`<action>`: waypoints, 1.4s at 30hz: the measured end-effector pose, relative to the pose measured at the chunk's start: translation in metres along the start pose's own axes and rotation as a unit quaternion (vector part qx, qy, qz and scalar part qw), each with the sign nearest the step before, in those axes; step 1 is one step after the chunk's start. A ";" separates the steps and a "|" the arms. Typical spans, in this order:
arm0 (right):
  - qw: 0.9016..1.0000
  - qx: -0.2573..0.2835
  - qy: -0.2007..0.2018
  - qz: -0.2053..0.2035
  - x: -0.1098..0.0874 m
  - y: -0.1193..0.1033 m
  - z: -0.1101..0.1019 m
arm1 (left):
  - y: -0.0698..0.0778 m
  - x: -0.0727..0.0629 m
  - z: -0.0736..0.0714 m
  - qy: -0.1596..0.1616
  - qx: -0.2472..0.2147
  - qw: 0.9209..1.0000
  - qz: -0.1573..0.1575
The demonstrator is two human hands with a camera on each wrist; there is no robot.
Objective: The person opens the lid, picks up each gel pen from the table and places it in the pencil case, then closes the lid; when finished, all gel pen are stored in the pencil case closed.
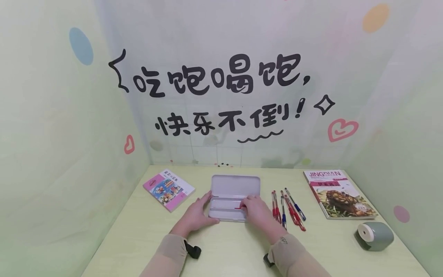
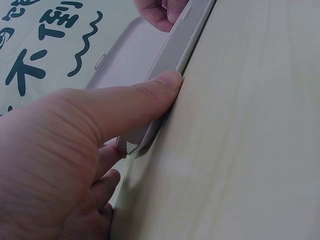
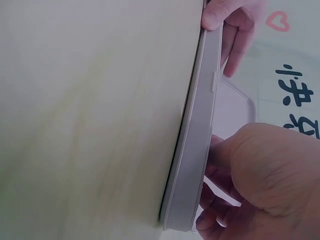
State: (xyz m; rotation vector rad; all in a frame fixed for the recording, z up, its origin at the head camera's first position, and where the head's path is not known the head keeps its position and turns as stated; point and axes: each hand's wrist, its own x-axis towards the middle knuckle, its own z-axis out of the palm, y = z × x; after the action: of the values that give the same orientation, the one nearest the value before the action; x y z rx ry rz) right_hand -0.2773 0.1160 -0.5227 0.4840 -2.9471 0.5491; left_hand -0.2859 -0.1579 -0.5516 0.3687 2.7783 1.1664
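An open pale metal pencil case [image 1: 226, 214] lies mid-table, its lid [image 1: 236, 186] raised at the back. My left hand [image 1: 196, 214] grips the case's left end. In the left wrist view, the thumb [image 2: 145, 97] presses the front wall while the other fingers reach round the end. My right hand [image 1: 257, 211] is over the right part of the case, fingers curled down inside it. A short red length of a slim pen [image 1: 238, 208] shows at the fingertips; the hand hides the rest. In the right wrist view, the case's front wall [image 3: 192, 155] hides those fingertips partly.
Several red and blue pens [image 1: 290, 207] lie right of the case. A pink-and-white booklet [image 1: 169, 189] is at the back left. On the right are a magazine [image 1: 339, 194] and a grey-green pencil sharpener [image 1: 378, 235]. A printed cloth wall [image 1: 221, 154] stands behind the table.
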 end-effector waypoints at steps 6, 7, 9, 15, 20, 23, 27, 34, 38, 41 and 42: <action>1.000 0.009 0.012 -0.008 -0.001 0.001 0.001 | -0.003 0.001 0.001 0.001 -0.005 1.000 0.001; 1.000 0.015 0.015 -0.009 -0.001 0.002 0.001 | -0.004 0.001 0.001 0.001 -0.005 1.000 0.001; 0.999 0.028 0.023 -0.011 -0.004 0.003 0.000 | -0.004 0.001 0.002 0.001 -0.006 1.000 0.002; 0.995 0.077 0.055 0.032 -0.015 0.019 -0.014 | -0.004 0.001 0.003 0.003 -0.005 1.000 0.005; 0.989 0.085 0.088 0.078 -0.029 0.053 -0.026 | -0.004 0.000 0.002 0.001 -0.005 1.000 0.002; 0.985 0.091 0.107 0.099 -0.039 0.075 -0.034 | -0.004 0.000 0.002 0.001 -0.005 1.000 0.000; 0.979 0.098 0.116 0.132 -0.053 0.100 -0.043 | -0.004 0.001 0.001 0.000 -0.001 1.000 0.000; 0.972 0.080 0.120 0.184 -0.070 0.129 -0.049 | -0.003 0.002 0.000 0.003 -0.001 1.000 0.005; 0.970 0.073 0.102 0.210 -0.075 0.137 -0.048 | -0.003 0.001 0.000 0.000 -0.001 1.000 0.001; 0.970 0.068 0.090 0.217 -0.077 0.141 -0.047 | -0.003 0.000 0.001 -0.001 0.001 1.000 0.002; 0.969 0.068 0.087 0.219 -0.078 0.142 -0.046 | -0.003 0.000 0.002 0.000 0.002 1.000 0.003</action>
State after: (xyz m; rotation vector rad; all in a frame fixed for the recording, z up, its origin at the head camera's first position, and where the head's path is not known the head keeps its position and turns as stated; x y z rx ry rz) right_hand -0.2484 0.2808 -0.5391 -0.2091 -2.8553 0.7935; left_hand -0.2864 -0.1588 -0.5548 0.3787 2.7817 1.1624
